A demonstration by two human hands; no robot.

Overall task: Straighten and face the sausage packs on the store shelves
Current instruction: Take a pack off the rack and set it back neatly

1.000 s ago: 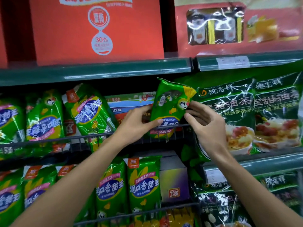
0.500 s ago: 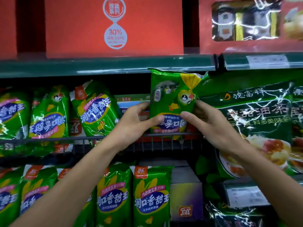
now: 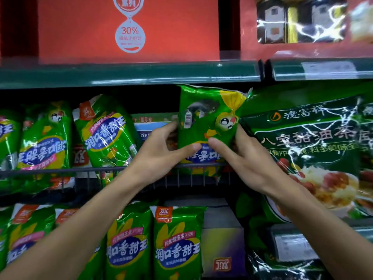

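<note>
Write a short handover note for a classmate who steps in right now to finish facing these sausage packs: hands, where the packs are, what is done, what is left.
Left hand and right hand both grip the held pack, which stands upright behind the wire rail with its print upside down.
Middle shelf: the tilted pack leans right; the inverted pack to its left also shows upside-down print.
Lower shelf: the lower packs stand upright, facing out.
Done: lower row.
Left: probably turn the held pack, then fix the other two.
</note>
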